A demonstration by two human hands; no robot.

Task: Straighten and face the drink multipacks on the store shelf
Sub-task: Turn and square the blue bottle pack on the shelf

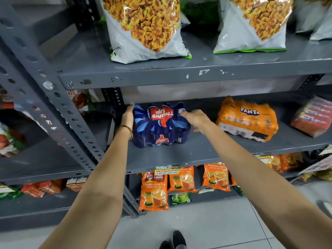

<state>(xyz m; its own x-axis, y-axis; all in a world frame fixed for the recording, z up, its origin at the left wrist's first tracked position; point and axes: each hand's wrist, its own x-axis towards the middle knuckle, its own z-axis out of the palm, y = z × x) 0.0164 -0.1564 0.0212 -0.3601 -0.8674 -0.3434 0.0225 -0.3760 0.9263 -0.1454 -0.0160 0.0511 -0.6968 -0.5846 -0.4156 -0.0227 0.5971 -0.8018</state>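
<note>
A dark blue Thums Up multipack (161,126) lies on the middle grey shelf (179,155), its big logo upside down. My left hand (128,116) presses flat against the pack's left side, fingers reaching toward the back. My right hand (195,119) is on the pack's right side, thumb on the top right corner. An orange Fanta multipack (248,119) sits to the right, turned at a slight angle, logo upright. A red multipack (313,116) lies tilted at the far right edge.
Big snack bags (145,27) stand on the shelf above. Orange tea pouches (154,191) fill the shelf below. A slotted grey upright (53,97) runs just left of my left arm. Bare shelf shows between the blue and orange packs.
</note>
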